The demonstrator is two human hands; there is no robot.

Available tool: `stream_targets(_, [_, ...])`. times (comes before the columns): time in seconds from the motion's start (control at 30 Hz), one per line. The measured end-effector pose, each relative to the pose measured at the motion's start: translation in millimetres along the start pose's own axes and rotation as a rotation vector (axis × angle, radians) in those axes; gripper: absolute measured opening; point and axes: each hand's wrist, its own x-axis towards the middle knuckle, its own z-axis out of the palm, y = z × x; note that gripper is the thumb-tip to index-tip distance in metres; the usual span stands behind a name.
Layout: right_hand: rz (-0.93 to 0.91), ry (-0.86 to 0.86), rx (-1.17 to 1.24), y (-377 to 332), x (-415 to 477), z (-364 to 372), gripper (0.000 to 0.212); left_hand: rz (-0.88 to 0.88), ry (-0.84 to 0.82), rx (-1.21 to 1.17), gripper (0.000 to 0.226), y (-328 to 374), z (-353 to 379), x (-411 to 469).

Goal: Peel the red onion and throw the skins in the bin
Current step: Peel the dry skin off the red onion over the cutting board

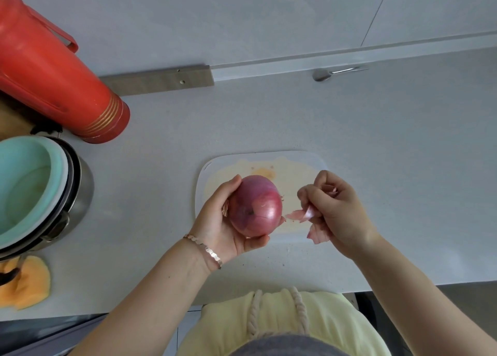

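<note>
Both hands work above the cutting board (215, 167): left hand (223, 221) fingers cradle the red onion (255, 205), right hand (336, 210) fingers pinch skins (301, 215).

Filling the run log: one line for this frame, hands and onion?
step: peeling | left hand: holds red onion over cutting board | right hand: grips peeled skins | binning: not yet done

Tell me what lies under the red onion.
The left hand cups the onion from below, over a stained white cutting board. The palm behind it and the board right beneath are hidden.
</note>
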Motion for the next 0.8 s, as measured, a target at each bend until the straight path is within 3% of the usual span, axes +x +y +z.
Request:
stream_targets(0.2, [-0.324, -0.179, -0.495, -13.3, -15.7, 5.8, 0.009, 0.053, 0.197, 0.234, 0.041, 4.5, 9.1, -2.3])
stream_targets(0.37, [-0.597, -0.345, -0.828, -15.2, -10.0, 1.1, 0.017, 0.063, 0.251, 0.556, 0.032, 7.2, 14.0, -2.6])
stream_targets(0.8, [-0.844, -0.381, -1.029, -12.8, -6.5, -3.9, 0.022, 0.074, 0.321, 0.653, 0.033, 7.3, 21.5, -6.6])
